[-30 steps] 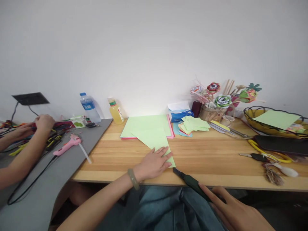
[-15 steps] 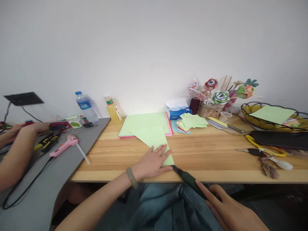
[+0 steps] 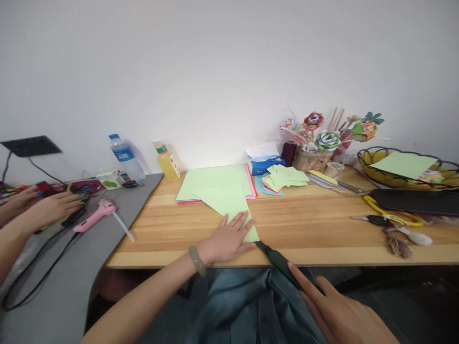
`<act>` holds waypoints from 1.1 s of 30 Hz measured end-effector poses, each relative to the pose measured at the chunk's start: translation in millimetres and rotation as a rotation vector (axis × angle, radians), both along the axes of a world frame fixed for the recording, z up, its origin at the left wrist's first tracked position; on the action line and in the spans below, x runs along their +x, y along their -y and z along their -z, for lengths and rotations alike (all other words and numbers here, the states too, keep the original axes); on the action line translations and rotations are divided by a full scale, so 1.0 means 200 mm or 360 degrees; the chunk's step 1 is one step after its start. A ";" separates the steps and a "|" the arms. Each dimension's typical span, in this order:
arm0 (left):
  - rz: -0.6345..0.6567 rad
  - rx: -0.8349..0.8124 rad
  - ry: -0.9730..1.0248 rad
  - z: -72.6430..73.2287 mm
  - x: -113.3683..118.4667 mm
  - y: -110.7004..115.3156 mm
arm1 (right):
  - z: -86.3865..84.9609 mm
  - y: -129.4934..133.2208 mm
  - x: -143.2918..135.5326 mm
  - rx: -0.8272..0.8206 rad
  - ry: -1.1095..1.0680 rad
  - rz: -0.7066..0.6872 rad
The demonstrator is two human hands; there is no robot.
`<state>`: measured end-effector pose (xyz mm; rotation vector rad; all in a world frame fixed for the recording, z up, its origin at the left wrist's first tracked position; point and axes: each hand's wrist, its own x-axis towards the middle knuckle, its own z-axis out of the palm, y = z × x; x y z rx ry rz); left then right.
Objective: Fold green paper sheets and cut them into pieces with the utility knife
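Observation:
My left hand lies flat, fingers spread, on the near corner of a folded light green paper sheet on the wooden table. My right hand grips the dark green handle of a utility knife, forefinger stretched along it. The knife's tip touches the paper's near right corner at the table's front edge. Behind the folded sheet lies a stack of green and pink paper.
At the left, another person's hands work on a grey table beside a pink glue gun. A water bottle and a juice bottle stand by the wall. At the right: paper squares, paper flowers, wire basket, keys.
The knife tip has moved up against the paper's near corner. My left hand stays pressed on the sheet. The other person's hands have shifted on the grey table.

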<state>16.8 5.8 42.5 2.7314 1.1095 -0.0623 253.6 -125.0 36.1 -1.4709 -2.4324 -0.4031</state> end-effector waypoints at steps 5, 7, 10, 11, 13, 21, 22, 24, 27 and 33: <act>-0.0001 0.0025 -0.0001 -0.01 0.00 0.01 | -0.01 0.00 0.00 0.0053 0.0071 0.0008; -0.0001 0.0035 0.0000 -0.01 0.00 0.01 | -0.02 0.00 -0.01 0.0080 0.0099 0.0007; -0.0002 0.0043 0.0013 -0.01 0.00 0.01 | -0.03 -0.01 -0.03 0.0113 0.0138 0.0011; -0.0001 0.0045 0.0018 -0.01 0.00 0.01 | -0.04 -0.01 -0.03 0.0118 0.0146 0.0010; 0.0000 0.0049 0.0026 0.00 0.00 0.01 | -0.04 -0.02 -0.03 0.0137 0.0146 0.0015; -0.0005 0.0042 0.0037 0.00 0.00 0.01 | -0.05 -0.05 -0.06 0.0191 0.0162 0.0013; -0.0005 0.0041 0.0040 0.00 0.00 0.01 | -0.05 -0.05 -0.06 0.0189 0.0160 0.0013; -0.0008 0.0039 0.0043 0.00 0.00 0.01 | -0.05 -0.06 -0.06 0.0182 0.0150 0.0019; -0.0016 0.0043 0.0038 0.00 0.00 0.01 | -0.04 -0.08 -0.06 0.0151 0.0143 0.0027; -0.0024 0.0055 0.0018 0.01 0.00 0.01 | 0.00 -0.13 -0.07 0.0033 0.0166 0.0095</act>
